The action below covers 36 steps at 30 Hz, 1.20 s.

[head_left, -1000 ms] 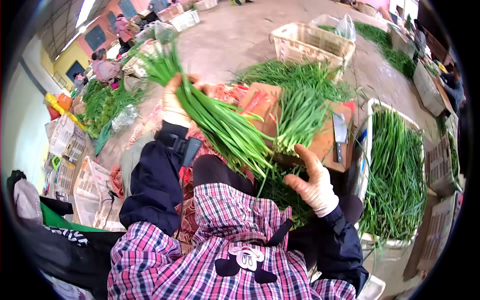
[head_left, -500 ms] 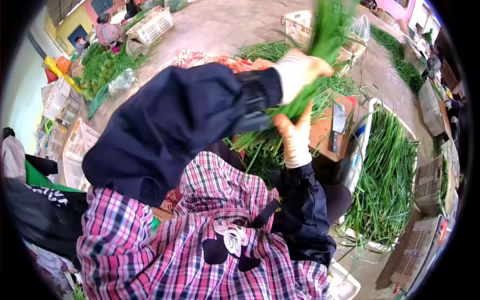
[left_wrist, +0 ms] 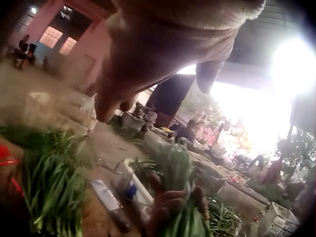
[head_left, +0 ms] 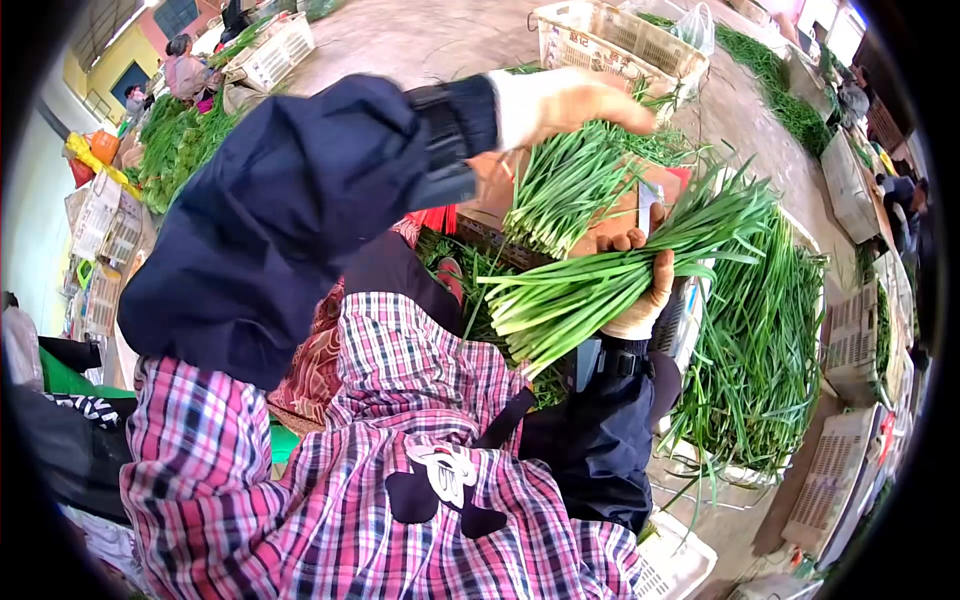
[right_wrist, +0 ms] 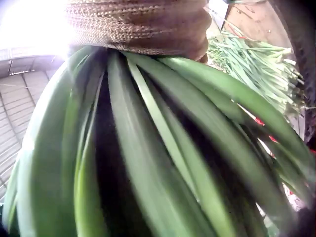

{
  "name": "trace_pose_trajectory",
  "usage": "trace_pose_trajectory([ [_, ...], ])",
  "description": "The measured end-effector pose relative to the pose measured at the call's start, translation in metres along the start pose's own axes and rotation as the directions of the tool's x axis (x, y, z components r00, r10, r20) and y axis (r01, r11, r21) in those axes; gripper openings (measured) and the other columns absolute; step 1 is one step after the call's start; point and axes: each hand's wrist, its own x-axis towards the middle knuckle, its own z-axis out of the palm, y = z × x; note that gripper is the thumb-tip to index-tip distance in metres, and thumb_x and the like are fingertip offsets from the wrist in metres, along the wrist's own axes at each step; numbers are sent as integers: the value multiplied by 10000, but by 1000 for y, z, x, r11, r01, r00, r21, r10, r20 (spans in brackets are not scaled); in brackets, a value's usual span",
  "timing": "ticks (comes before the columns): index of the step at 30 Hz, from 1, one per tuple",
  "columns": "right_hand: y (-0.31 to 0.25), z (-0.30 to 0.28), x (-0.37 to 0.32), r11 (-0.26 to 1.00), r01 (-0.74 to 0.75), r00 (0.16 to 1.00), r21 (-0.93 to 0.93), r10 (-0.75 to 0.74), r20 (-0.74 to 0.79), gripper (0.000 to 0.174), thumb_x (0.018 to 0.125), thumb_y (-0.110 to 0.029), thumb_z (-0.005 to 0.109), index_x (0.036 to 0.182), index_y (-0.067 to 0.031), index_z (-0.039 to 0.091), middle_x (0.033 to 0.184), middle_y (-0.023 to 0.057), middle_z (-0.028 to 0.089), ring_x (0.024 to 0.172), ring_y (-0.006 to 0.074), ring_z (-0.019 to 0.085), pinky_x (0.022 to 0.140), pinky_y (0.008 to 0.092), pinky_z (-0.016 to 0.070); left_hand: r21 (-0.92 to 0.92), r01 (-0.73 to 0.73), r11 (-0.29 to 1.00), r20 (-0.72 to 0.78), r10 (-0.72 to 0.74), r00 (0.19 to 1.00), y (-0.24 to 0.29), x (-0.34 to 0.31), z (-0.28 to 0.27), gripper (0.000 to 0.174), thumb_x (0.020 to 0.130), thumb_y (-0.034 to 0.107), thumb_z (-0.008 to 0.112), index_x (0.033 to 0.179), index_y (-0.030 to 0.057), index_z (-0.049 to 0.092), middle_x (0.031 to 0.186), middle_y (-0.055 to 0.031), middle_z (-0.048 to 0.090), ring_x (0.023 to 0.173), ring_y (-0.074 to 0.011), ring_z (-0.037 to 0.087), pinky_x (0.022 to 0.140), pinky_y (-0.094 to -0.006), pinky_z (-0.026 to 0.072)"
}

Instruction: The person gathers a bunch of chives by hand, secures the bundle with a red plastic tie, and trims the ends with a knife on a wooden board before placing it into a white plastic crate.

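Note:
My right hand (head_left: 648, 305), in a pale work glove, grips a bunch of garlic chives (head_left: 585, 295) around its middle. The cut ends point left over my lap; the leaves fan out to the right. In the right wrist view the flat green leaves (right_wrist: 163, 148) spread below the gloved fingers (right_wrist: 143, 24). My left hand (head_left: 570, 105), also gloved, hovers past the board with its fingers loosely extended and nothing in them. A second pile of chives (head_left: 575, 180) lies beneath it on the wooden board (head_left: 490, 195). A knife (left_wrist: 111, 202) on the board is partly hidden in the head view.
A white crate full of long chives (head_left: 760, 340) stands to my right. Ahead is a beige plastic crate (head_left: 600, 50) with a clear bag (head_left: 697, 30) beside it. More crates (head_left: 830, 480) line the right edge, and people work farther off.
The chive bunch has passed from my left hand to my right. It swung across to the right, over the board's near corner. My left hand has let go and stays raised above the board.

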Motion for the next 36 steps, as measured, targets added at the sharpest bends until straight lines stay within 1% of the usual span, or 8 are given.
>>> trace_pose_trajectory([
  [2,-2,-1,-5,999,3,998,50,0,-68,672,835,-364,658,1425,-249,358,907,-10,481,838,155,500,846,376,428,-103,362,926,-86,-371,925,-28,-4,-5,527,811,368,711,1234,74,600,1230,-119,588,1111,-177,536,965,-342,410],
  [5,-6,-4,-8,997,30,988,-67,-40,-151,695,823,-347,679,1426,-221,359,929,-3,533,821,166,527,862,394,450,83,148,986,176,-160,971,-114,-25,-1,755,795,490,706,1320,2,468,1230,-143,579,1183,-224,512,1005,-368,397],
  [8,-6,-8,-6,977,59,972,-202,-103,-213,642,832,-338,676,1388,-173,401,918,23,572,818,187,572,859,414,489,209,123,970,326,-188,927,-64,-82,58,908,794,523,691,1393,-55,328,1381,-258,422,1304,-346,408,1046,-359,378],
  [14,-4,2,-13,895,102,938,-435,-232,-257,722,845,-308,668,1455,-166,308,888,2,534,819,151,532,857,387,445,588,61,806,51,-112,992,-115,-93,136,1091,718,527,729,1397,-126,179,1424,-309,299,1349,-407,301,1113,-393,290],
  [21,-4,19,1,774,-3,910,-633,-260,-322,707,840,-251,660,1428,-83,306,822,45,579,754,173,585,744,364,495,71,168,983,164,-177,970,-132,-78,127,996,690,258,786,1466,52,195,1286,-173,518,1174,-254,514,1004,-336,408],
  [24,-8,23,18,714,-233,857,-660,-171,-486,227,817,-180,659,937,-5,577,741,95,601,595,193,585,568,310,495,-210,319,924,220,-273,936,-161,-69,136,838,706,186,780,1417,63,352,1155,-52,618,992,-99,560,876,-285,483],
  [31,-20,-56,52,723,-413,794,-553,-10,-607,516,842,-404,699,1186,-44,561,1022,106,653,880,227,649,761,392,551,-814,513,274,399,-379,835,-195,-54,152,448,743,149,766,1141,16,608,952,-103,682,822,-214,669,720,-368,556],
  [36,-18,-119,-2,631,-608,649,-482,46,-759,404,989,-319,448,1260,-27,516,1190,103,602,1055,232,580,947,387,450,-798,593,-107,581,-400,709,-245,-40,178,333,833,214,670,1105,28,632,949,-124,700,824,-259,686,749,-412,571],
])
